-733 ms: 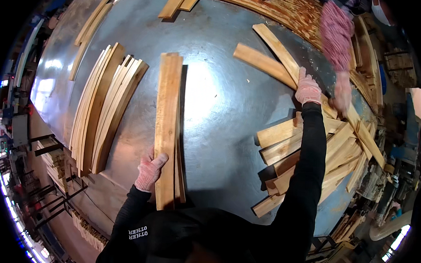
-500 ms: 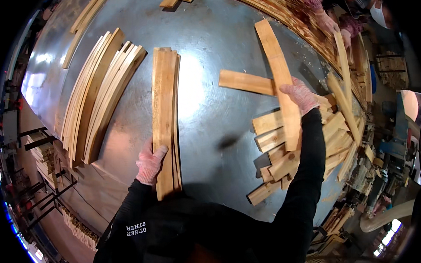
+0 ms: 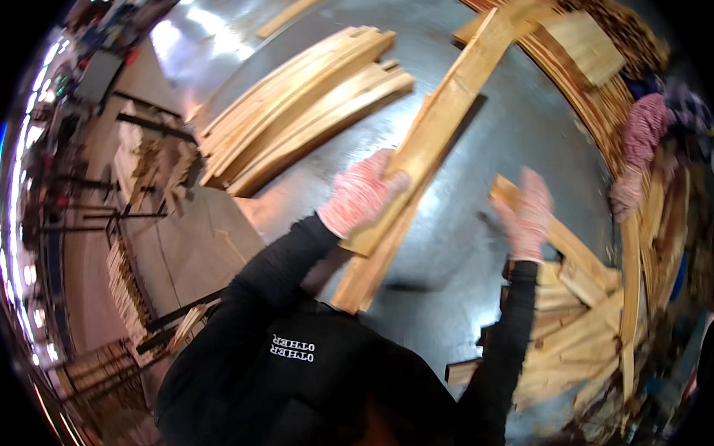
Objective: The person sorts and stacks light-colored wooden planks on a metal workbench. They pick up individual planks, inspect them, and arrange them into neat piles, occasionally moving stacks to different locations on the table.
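Head view, knit-gloved left hand [image 3: 363, 198] gripping rough plank [image 3: 443, 120]

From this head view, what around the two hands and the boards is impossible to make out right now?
- Long pale wooden board: the gloved left hand covers its near end, so the grip there is hidden.
- Gloved right hand: motion-blurred; contact with the short wooden plank is unclear.
- Heap of short wooden offcuts: its far part smears into the fisheye rim.
- Another person's patterned sleeve: blurred at the rim, its hand indistinct.
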Available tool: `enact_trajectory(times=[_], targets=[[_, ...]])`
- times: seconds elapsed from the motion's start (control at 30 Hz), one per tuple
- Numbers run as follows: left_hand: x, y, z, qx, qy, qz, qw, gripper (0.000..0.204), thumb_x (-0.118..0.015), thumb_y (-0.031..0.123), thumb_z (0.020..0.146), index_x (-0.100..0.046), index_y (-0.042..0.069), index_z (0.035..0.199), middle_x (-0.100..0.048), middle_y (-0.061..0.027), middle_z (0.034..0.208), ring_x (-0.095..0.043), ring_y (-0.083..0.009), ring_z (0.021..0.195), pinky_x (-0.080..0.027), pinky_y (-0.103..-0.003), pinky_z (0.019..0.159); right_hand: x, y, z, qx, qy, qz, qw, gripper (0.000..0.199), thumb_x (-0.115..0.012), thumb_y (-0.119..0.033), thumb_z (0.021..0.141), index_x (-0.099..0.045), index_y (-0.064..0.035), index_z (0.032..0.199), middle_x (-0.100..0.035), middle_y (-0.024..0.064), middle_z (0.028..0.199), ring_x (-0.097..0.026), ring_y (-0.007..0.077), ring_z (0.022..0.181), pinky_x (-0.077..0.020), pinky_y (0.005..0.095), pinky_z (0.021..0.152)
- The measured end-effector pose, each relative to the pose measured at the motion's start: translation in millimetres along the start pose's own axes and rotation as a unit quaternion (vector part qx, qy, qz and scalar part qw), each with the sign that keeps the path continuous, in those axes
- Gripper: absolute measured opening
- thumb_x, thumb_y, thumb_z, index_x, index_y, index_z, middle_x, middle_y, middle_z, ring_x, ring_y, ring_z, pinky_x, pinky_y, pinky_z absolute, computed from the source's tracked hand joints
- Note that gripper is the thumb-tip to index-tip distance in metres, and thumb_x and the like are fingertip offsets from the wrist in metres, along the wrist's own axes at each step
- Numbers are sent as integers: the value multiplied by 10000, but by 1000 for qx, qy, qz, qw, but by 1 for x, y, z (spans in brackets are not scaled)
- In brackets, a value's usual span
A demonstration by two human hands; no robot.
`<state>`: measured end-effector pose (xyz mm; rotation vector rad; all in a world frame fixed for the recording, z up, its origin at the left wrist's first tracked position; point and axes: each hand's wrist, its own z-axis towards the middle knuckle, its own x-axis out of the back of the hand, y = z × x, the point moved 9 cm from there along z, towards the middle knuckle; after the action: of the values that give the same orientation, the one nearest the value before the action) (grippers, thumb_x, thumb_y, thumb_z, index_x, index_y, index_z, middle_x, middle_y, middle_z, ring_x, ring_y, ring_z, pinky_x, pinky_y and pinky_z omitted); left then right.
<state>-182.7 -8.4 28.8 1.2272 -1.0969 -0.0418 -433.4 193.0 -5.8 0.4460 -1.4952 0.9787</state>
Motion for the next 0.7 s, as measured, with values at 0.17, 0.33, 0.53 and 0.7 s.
enact_trajectory(times=[0.17,0.33,0.53,0.7], targets=[[160,-61,12,-148,130,363,911,443,-735,343,837,-664,75,1183,-550,-243,1350,-539,-438,1240,-462,-464,1020,-34,182,-26,-98,-149,-188,966,1015,-853,-393,689,-349,-82,1514,-535,169,1389,-489,345,1313,-352,472,1124],[185,-159,28,24,2,277,961,541,-749,228,843,-565,128,1342,-247,-304,1592,-460,-467,1343,-464,-465,1046,-4,177,-16,-87,-51,-221,970,924,-823,-311,743,-358,-134,1522,-569,158,1310,-533,361,1235,-425,465,1071],[156,-137,32,-86,153,355,918,1004,-797,293,802,-215,-20,1558,-320,-304,1559,-475,-439,1344,-413,-459,1111,172,130,21,-249,101,77,960,754,-686,-625,860,-581,-89,1379,-626,114,1077,-600,225,1015,-462,351,941],[2,-38,-67,-125,9,67,990,1121,-819,336,768,-123,-83,1540,-342,-315,1526,-429,-467,1361,-385,-478,1135,147,48,40,-231,-47,698,676,660,-628,-527,948,-557,51,1259,-613,111,902,-613,265,839,-541,432,835]])
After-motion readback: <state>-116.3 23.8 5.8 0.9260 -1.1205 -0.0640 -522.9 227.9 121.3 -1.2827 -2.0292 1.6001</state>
